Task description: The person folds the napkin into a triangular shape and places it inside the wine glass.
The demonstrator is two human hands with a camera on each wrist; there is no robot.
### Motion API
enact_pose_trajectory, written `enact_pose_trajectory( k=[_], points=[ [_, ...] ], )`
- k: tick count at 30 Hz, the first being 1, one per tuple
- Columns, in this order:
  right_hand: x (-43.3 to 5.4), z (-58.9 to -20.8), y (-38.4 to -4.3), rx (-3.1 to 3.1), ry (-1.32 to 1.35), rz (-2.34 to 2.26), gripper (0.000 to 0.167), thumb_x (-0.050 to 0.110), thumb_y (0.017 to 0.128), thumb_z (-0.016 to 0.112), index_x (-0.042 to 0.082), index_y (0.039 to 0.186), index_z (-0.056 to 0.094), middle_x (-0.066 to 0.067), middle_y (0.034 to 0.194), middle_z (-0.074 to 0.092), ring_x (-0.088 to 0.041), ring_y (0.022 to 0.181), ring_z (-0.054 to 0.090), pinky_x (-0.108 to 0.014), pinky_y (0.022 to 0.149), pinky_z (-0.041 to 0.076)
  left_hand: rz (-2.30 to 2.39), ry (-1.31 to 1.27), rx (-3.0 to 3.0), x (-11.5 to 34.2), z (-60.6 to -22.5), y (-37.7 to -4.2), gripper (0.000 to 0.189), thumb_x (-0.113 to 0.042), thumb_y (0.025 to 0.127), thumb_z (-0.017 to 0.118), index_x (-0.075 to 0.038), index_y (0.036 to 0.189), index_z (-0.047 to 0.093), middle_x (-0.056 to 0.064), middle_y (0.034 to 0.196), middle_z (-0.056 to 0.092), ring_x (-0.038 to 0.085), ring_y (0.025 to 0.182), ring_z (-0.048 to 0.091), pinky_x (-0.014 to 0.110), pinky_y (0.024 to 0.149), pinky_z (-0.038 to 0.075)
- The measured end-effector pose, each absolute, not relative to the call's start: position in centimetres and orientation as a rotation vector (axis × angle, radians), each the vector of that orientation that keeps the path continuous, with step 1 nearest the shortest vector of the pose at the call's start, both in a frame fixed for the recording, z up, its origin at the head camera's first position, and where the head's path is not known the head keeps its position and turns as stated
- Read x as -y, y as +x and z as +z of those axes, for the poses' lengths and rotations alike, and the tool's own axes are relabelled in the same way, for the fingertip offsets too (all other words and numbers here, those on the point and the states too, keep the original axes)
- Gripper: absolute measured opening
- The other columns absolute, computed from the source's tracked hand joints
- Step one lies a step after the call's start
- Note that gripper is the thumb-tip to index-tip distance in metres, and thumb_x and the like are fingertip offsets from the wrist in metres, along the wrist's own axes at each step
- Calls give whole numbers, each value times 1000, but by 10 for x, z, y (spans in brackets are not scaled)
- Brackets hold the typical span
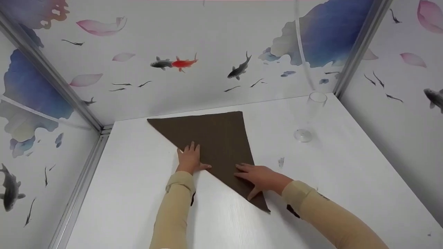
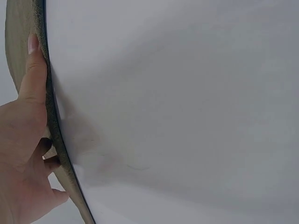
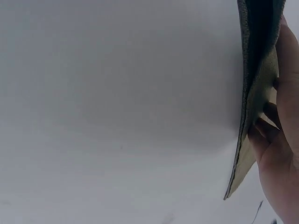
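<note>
A dark brown cloth (image 1: 216,138), folded into a triangle, lies on the white table (image 1: 131,193). My left hand (image 1: 189,159) rests with spread fingers on the cloth's long slanted edge, its thumb pointing right along that edge. Near the lower corner, my right hand (image 1: 259,178) lies flat across the narrow part, fingers extended over the cloth. In the left wrist view the left palm and fingers press along the cloth edge (image 2: 55,112). The right wrist view shows two layers of cloth (image 3: 247,102) slightly parted at the edge beside the right fingers.
A clear stemmed glass (image 1: 317,98) stands at the back right, its round base (image 1: 303,135) towards me. A small clear scrap (image 1: 281,162) lies right of the cloth. Walls printed with fish and petals enclose the table, with metal posts (image 1: 360,52) at the corners.
</note>
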State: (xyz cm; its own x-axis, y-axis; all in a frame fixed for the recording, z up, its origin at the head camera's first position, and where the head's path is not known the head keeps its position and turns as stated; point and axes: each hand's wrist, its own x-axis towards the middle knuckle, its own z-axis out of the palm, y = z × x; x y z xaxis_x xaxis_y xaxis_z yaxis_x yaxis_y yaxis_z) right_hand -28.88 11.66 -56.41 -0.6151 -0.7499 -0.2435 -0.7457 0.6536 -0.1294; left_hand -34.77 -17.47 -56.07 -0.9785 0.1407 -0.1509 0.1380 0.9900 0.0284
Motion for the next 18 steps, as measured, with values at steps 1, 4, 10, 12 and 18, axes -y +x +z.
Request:
enact_pose_trajectory(
  k=[1,4,10,12,18],
  points=[
    [-115,-564,-288,-2607,-1197,-22,96,60,73,76,17,150,40,-8,159,24,-27,145,21,-42,107,36,17,201,-2982,175,-561,-349,106,-67,73,72,-7,151,33,20,156,26,39,140,28,67,108,17],
    [-109,-563,-285,-2627,-1196,-26,96,62,73,75,15,149,40,-10,158,26,-28,145,22,-42,106,37,-35,173,-2981,174,-561,-350,102,-66,74,72,-9,150,35,18,155,28,40,139,29,66,108,16],
    [-103,-564,-279,-2657,-1173,-8,97,64,72,74,14,148,42,-11,157,28,-29,144,24,-42,105,39,-98,228,-2974,161,-553,-339,81,-54,82,72,-9,143,46,17,146,42,38,133,39,62,108,23],
    [-103,-564,-277,-2662,-1166,-7,97,64,72,74,13,148,42,-12,157,28,-29,144,25,-42,105,39,-95,270,-2984,156,-551,-333,71,-50,85,71,-8,138,51,16,140,48,38,129,43,61,107,27],
    [-99,-564,-276,-2667,-1152,20,98,65,73,72,12,149,41,-14,157,28,-30,144,25,-43,105,39,-68,371,-3009,145,-548,-313,49,-42,91,67,-7,124,61,14,120,61,34,115,55,53,100,40]
  ],
)
